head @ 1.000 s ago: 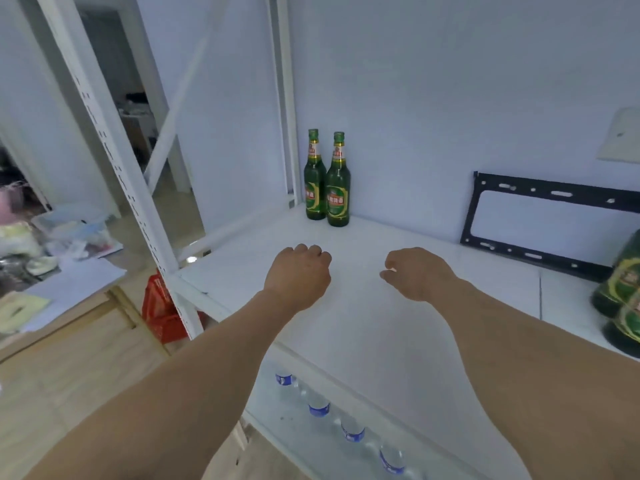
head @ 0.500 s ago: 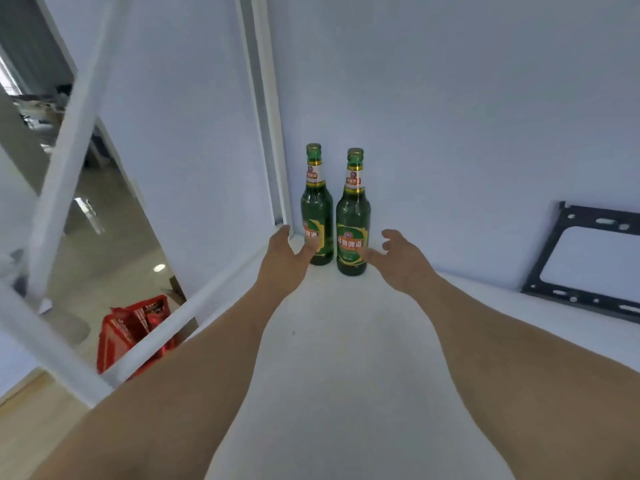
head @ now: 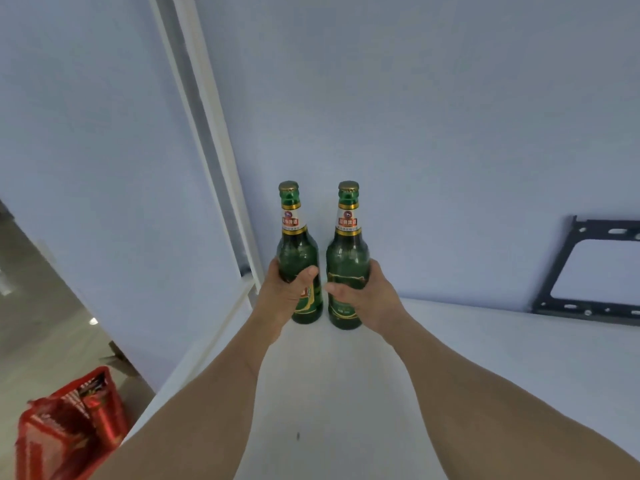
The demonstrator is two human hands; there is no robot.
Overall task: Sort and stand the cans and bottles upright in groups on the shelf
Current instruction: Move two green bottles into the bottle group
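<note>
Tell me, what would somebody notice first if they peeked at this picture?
Two tall green glass bottles with gold caps, the left green bottle and the right green bottle, stand upright side by side in the back corner of the white shelf. The left hand and right hand each wrap around one. A shiny red bag sits low on the left.

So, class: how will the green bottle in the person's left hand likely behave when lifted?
The left bottle looks like glass, so probably rigid and breakable. It is tall and narrow, so likely tippy. Its smooth surface may slip, though the left hand wraps it.
</note>
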